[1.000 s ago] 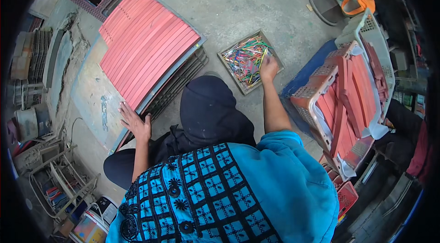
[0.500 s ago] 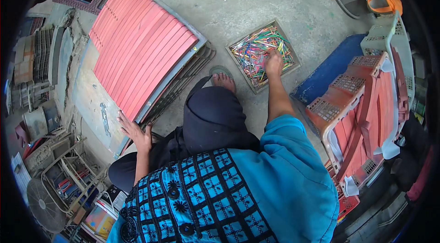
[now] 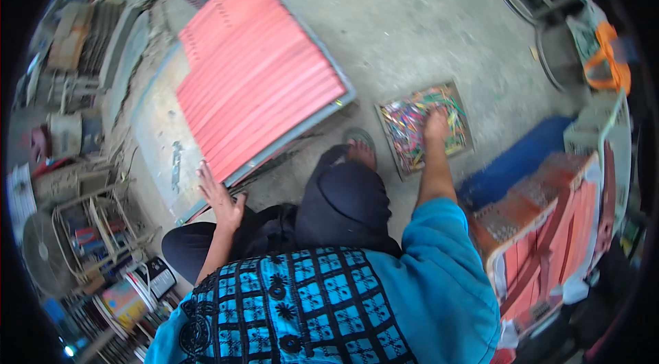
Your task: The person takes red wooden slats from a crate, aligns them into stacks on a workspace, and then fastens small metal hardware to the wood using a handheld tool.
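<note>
Floor (image 3: 412, 28), right hand (image 3: 436, 126) blurry over sticks (image 3: 406, 124)

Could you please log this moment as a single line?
left hand: open, beside red strips | right hand: at coloured sticks in tray, grip unclear

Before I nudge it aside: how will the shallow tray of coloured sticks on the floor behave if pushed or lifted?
The tray should slide rather than tip, being low and broad on the floor. Its coloured sticks, thin and loosely jumbled, would probably shift, and might spill over the low walls if tilted. Being straight, they're likely stiff.
</note>
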`<action>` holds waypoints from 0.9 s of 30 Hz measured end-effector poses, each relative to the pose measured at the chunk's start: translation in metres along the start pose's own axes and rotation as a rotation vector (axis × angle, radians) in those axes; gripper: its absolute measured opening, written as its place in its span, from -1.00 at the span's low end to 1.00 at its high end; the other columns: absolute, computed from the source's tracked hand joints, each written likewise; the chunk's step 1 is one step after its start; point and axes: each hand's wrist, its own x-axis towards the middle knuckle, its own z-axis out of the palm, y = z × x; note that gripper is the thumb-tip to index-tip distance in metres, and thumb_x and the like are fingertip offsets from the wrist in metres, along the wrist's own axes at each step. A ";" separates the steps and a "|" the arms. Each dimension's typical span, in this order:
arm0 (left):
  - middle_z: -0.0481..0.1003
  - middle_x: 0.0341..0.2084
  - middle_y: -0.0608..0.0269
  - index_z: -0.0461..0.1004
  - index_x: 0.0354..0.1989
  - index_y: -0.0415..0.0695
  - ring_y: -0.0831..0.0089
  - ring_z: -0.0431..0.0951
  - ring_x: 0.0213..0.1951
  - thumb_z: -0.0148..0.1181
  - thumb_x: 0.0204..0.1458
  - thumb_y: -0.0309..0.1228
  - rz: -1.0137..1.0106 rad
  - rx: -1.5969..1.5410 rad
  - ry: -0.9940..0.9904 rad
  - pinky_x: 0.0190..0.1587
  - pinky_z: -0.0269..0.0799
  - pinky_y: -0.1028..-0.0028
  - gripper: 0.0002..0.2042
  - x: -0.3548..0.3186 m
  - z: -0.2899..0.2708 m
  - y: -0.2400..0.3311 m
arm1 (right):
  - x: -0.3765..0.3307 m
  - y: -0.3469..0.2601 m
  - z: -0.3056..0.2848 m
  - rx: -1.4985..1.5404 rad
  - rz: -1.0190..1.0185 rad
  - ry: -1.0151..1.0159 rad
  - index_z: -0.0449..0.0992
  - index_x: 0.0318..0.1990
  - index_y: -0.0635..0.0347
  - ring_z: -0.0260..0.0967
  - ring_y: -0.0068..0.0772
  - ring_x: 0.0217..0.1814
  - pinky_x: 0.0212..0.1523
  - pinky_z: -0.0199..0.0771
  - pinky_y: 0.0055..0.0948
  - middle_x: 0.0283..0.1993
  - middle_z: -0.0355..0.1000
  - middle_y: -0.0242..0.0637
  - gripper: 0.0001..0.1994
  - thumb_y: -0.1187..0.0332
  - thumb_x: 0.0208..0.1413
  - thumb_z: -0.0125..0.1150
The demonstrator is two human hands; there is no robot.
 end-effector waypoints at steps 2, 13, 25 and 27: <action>-0.31 0.28 -0.04 -0.32 0.26 -0.27 0.01 -0.40 0.30 0.25 -0.40 -0.36 -0.014 -0.017 0.001 0.21 -0.48 -0.03 0.02 0.001 -0.006 0.010 | 0.003 0.010 0.007 0.057 0.003 -0.026 0.42 -0.12 0.21 0.30 -0.07 -0.01 -0.06 0.33 -0.19 -0.02 0.34 -0.06 -0.64 0.23 0.19 -0.32; -0.30 0.28 -0.02 -0.28 0.26 -0.24 0.02 -0.37 0.30 0.22 -0.41 -0.19 -0.012 -0.026 0.038 0.20 -0.46 -0.08 0.03 0.001 -0.008 0.002 | -0.037 -0.029 -0.098 -0.015 0.069 -0.172 0.45 -0.30 0.29 0.36 0.06 -0.18 -0.16 0.33 -0.10 -0.26 0.40 0.07 -0.82 0.43 -0.02 -0.05; 0.11 0.13 -0.09 0.12 0.15 -0.22 0.08 0.06 0.18 0.10 -0.32 -0.50 0.122 -0.684 0.458 0.19 -0.06 0.25 -0.31 -0.021 -0.036 0.004 | -0.114 -0.055 -0.212 1.078 0.040 0.252 0.42 -0.29 0.32 0.28 -0.53 -0.53 -0.49 0.34 -0.54 -0.49 0.38 -0.29 -0.83 0.41 -0.02 0.17; 0.35 -0.09 0.05 0.27 0.04 -0.24 0.29 0.42 -0.19 0.09 -0.26 -0.51 0.114 -1.025 0.274 -0.09 0.31 0.45 -0.47 -0.021 -0.056 0.023 | -0.146 -0.130 -0.258 1.143 -0.142 0.240 0.41 -0.32 0.27 0.19 -0.68 -0.56 -0.59 0.25 -0.66 -0.52 0.32 -0.40 -0.94 0.49 0.06 0.05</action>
